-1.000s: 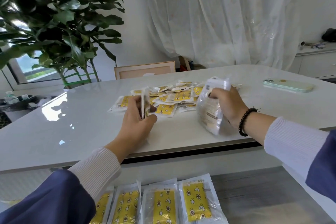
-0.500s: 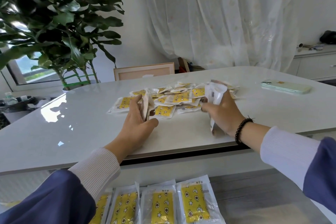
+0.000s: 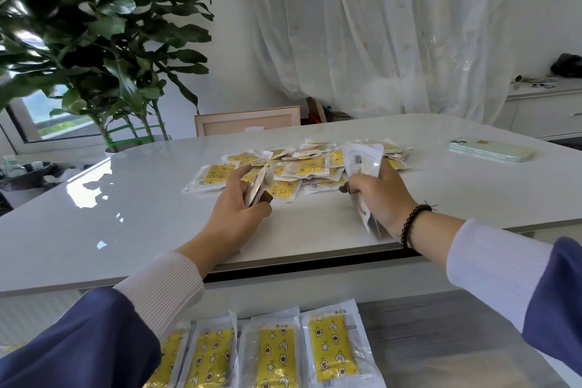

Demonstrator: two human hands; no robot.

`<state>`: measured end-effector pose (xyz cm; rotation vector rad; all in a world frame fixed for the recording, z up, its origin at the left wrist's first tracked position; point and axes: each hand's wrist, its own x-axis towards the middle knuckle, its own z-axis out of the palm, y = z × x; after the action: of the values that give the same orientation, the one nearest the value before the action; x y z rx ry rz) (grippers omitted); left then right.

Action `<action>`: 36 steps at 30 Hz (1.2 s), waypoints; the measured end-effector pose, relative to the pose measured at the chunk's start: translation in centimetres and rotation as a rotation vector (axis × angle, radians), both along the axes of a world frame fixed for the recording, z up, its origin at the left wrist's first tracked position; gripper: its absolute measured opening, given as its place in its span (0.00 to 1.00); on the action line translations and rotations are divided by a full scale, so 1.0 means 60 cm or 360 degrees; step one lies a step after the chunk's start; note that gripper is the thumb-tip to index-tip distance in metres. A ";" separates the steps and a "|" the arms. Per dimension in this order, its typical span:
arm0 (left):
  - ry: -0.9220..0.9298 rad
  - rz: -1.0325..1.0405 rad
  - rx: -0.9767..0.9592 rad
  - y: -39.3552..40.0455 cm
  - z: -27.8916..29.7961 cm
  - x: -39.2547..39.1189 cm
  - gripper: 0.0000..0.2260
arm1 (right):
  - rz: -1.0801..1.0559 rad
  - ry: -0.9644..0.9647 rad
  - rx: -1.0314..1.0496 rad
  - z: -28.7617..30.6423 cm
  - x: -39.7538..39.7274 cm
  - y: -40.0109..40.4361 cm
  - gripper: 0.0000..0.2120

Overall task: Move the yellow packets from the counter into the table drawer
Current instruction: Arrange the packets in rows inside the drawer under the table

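A heap of yellow packets point(image 3: 310, 165) lies on the white counter point(image 3: 126, 224) near its middle. My left hand point(image 3: 234, 214) grips a small upright stack of packets point(image 3: 259, 183) at the heap's left edge. My right hand point(image 3: 382, 201) holds another bunch of packets point(image 3: 362, 164) on edge at the heap's right side, their white backs facing me. Below the counter's front edge, the open drawer point(image 3: 441, 340) holds a row of several yellow packets point(image 3: 274, 353) lying flat side by side.
A pale green phone point(image 3: 491, 149) lies on the counter at the right. A large leafy plant point(image 3: 94, 41) stands at the back left, a chair back point(image 3: 248, 120) behind the counter, and a white cabinet point(image 3: 548, 110) at the far right.
Both hands have moved forward to the heap. The right hand's bunch went from hanging above the counter's front to standing against the pile; the left hand's stack now touches the heap.
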<state>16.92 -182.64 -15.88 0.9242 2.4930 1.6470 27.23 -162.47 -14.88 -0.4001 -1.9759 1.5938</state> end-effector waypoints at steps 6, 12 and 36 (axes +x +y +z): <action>-0.0040 -0.0015 0.0024 -0.003 0.001 0.002 0.26 | 0.0053 0.0055 -0.0214 -0.004 0.034 -0.007 0.14; -0.0209 0.0020 0.0221 -0.005 0.010 0.023 0.18 | 0.0322 0.0040 -0.0119 -0.002 0.115 -0.040 0.09; -0.0989 -0.0590 -0.0131 -0.014 -0.113 0.187 0.20 | 0.0050 -0.1914 0.0530 -0.147 0.140 0.038 0.35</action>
<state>28.15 -183.48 -22.64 0.6723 1.8348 1.4165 35.60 -160.21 -23.68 -1.4210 -3.0173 1.0191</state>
